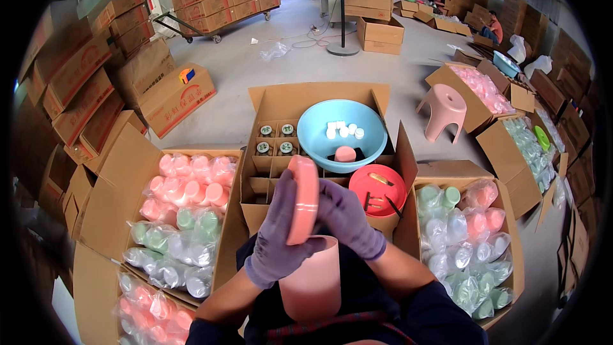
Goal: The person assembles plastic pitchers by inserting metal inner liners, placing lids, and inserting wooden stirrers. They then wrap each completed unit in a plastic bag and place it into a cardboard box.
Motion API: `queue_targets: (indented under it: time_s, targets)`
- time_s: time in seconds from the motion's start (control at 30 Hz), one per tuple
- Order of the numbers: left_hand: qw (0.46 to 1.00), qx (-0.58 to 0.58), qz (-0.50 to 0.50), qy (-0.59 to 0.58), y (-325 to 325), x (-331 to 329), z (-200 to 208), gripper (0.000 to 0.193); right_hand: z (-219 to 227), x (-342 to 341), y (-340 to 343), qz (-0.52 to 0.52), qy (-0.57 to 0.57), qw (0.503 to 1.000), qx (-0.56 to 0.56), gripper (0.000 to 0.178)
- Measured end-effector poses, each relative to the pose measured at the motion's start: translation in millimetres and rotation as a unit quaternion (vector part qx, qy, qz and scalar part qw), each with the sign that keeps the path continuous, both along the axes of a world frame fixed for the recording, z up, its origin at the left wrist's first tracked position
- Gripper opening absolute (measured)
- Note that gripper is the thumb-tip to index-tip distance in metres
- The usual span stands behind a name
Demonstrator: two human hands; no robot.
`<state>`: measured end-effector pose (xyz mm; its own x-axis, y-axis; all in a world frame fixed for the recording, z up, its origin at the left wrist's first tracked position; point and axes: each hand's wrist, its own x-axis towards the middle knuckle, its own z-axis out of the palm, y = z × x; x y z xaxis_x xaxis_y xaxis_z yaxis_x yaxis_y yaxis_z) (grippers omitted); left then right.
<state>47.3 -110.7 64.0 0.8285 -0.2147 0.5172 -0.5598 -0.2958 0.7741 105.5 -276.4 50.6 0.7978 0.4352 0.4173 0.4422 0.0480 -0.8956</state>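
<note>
A coral-pink round lid (304,202), seen nearly edge-on, is upright in front of me. Grey glove on, my left hand (279,233) is closed round its left side. My right hand (350,216), gloved too, has its fingers curled against the lid's right face; the fingertips are partly hidden. Just below both hands, a paler pink cylindrical container (311,284) stands in my lap. Beyond them a divided carton (255,214) carries a light blue basin (310,153) with small white caps (343,131) and a pink piece, and a red tray (383,179) with small tools.
An open carton (233,217) of bagged pink, green and white cups is on my left. Another open carton (511,249) stands on my right. A pink stool (445,110), a black fan (345,25) and a trolley of stacked boxes (223,13) are farther off. Other people sit at the far right.
</note>
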Motion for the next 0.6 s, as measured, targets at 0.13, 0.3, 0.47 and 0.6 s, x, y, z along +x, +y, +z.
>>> queue_targets:
  time_s: [0.13, 0.3, 0.47, 0.6]
  targets:
    - [0.987, -0.078, -0.064, 0.128, 12.3, 20.0, 0.5, 0.096, -3.1, 8.6, -8.7, -0.008, 0.018, 1.0, 0.022, 0.077]
    - [0.986, -0.088, -0.06, 0.126, 8.6, 17.1, -14.2, 0.085, -17.9, 4.4, -3.8, -0.045, 0.042, 0.998, -0.03, 0.073]
    - [0.97, 0.022, -0.141, 0.197, 44.6, 46.9, -14.0, 0.083, -43.6, 16.1, -40.3, -0.12, 0.147, 0.98, -0.055, 0.033]
    - [0.886, 0.082, -0.309, 0.336, 68.1, 59.0, -40.1, 0.079, -84.9, -1.3, -45.0, -0.036, 0.095, 0.995, 0.017, 0.044]
